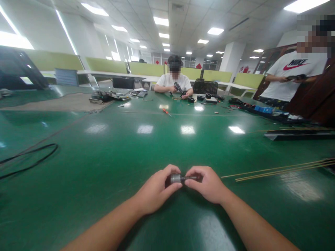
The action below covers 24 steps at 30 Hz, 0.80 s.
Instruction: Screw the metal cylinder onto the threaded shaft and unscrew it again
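A small grey metal cylinder (175,178) with a thin dark shaft (193,177) on its right side is held just above the green table, lying level between my hands. My left hand (156,190) is closed round the cylinder, thumb in front and fingers behind. With thumb and fingertips my right hand (210,184) pinches the thin shaft. The piece resembles a drill chuck or hole saw with a bit, but it is too small to tell which. Part of it is hidden by my fingers.
Thin brass-coloured rods (277,170) lie to the right, below a dark metal channel (298,135). A black cable (39,153) curves at left. Farther off is an orange screwdriver (166,112). A seated person (174,82) handles a dark tool across the table; another person (295,73) stands at right.
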Tool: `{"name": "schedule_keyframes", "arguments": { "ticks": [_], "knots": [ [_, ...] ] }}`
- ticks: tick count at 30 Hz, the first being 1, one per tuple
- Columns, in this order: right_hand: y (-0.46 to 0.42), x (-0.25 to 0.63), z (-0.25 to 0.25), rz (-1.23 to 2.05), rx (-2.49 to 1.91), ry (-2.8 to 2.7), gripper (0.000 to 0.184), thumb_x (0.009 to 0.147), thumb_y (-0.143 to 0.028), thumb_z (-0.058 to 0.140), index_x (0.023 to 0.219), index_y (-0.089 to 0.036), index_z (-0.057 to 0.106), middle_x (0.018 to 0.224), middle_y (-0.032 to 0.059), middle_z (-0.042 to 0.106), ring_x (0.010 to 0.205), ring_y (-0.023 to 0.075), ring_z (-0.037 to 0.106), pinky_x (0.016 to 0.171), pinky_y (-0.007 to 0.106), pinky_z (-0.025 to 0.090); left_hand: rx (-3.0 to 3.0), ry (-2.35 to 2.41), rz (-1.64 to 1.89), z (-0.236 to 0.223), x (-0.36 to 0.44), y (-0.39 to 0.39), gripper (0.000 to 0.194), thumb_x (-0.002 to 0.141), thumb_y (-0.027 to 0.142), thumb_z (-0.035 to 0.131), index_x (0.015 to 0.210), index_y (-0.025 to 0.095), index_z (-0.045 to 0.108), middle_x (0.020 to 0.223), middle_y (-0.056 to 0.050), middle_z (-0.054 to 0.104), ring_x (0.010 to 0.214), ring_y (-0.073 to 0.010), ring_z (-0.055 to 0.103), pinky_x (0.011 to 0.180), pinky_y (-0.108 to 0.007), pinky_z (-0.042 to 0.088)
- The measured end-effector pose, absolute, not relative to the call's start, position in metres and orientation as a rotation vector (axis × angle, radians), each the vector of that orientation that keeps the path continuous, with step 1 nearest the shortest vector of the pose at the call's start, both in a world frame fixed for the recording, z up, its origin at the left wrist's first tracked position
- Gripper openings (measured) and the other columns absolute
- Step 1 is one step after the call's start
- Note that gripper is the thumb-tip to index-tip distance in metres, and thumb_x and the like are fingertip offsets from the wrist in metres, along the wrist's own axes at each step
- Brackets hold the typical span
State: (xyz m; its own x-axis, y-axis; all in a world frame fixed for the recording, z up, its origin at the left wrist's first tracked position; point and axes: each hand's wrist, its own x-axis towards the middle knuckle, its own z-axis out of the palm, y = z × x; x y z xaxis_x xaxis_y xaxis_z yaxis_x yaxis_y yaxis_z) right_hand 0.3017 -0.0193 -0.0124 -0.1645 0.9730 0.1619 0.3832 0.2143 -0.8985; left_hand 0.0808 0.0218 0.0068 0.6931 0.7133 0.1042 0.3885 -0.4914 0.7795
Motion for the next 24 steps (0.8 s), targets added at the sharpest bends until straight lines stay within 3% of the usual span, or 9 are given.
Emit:
{"name": "schedule_keyframes", "arguments": {
  "ticks": [24],
  "knots": [
    [-0.0180,0.3026,-0.0132,0.930,-1.306,-1.678,0.008,0.080,-0.026,0.071,0.080,-0.017,0.071,0.071,0.0003,0.067,0.064,0.0146,0.058,0.061,0.024,0.044,2.129,0.838,0.554,0.0066,0.0802,0.0225,0.019,0.097,0.033,0.057,0.113,0.024,0.055,0.100,0.000,0.063,0.090,-0.0187,0.060,0.081,-0.029,0.043]
  ]
}}
